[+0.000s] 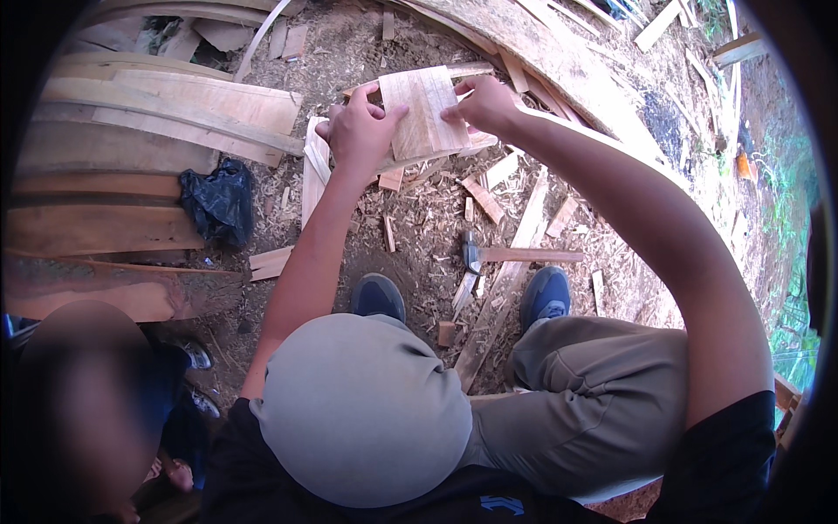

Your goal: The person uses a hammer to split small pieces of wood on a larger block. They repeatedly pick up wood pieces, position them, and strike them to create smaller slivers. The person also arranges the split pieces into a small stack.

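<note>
Above, left hand [358, 131] and right hand [484, 103] each clamp a grip on a pale rectangular wooden board [425, 109], over a wooden-handled hammer [515, 255].

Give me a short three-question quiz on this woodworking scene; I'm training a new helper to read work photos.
1. True or false: both hands grip the same small wooden board.
2. Which tool lies on the ground between the shoes? A) saw B) hammer C) chisel
3. What dark thing lies on the stacked planks at the left?

Key
1. True: left hand and right hand hold the small wooden board at its two sides.
2. B: the hammer lies between the blue shoes.
3. A black plastic bag on the planks.
</note>
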The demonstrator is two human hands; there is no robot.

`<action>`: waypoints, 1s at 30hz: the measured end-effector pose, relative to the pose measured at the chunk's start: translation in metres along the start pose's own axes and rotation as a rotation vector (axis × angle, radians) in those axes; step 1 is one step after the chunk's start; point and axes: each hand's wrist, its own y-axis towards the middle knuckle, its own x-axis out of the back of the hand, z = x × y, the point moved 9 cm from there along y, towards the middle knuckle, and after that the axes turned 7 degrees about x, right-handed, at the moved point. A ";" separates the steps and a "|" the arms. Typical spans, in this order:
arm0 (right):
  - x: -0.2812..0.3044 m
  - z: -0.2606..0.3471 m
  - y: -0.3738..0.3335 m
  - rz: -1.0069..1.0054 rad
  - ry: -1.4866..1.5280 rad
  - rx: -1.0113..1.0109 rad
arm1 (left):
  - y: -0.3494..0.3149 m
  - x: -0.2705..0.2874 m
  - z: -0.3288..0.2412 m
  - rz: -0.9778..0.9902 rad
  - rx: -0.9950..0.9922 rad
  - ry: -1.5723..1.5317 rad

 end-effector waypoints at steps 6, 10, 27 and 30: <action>0.001 0.002 -0.002 -0.004 -0.006 0.005 | -0.001 0.000 -0.001 -0.012 0.007 0.030; 0.002 -0.004 0.001 -0.028 -0.019 0.021 | -0.003 0.002 -0.006 -0.011 0.003 0.033; 0.002 0.006 -0.007 -0.022 -0.082 -0.132 | 0.006 -0.008 -0.001 0.018 -0.028 0.025; 0.003 0.010 -0.008 -0.046 -0.121 -0.160 | 0.006 -0.008 0.000 0.022 -0.021 0.023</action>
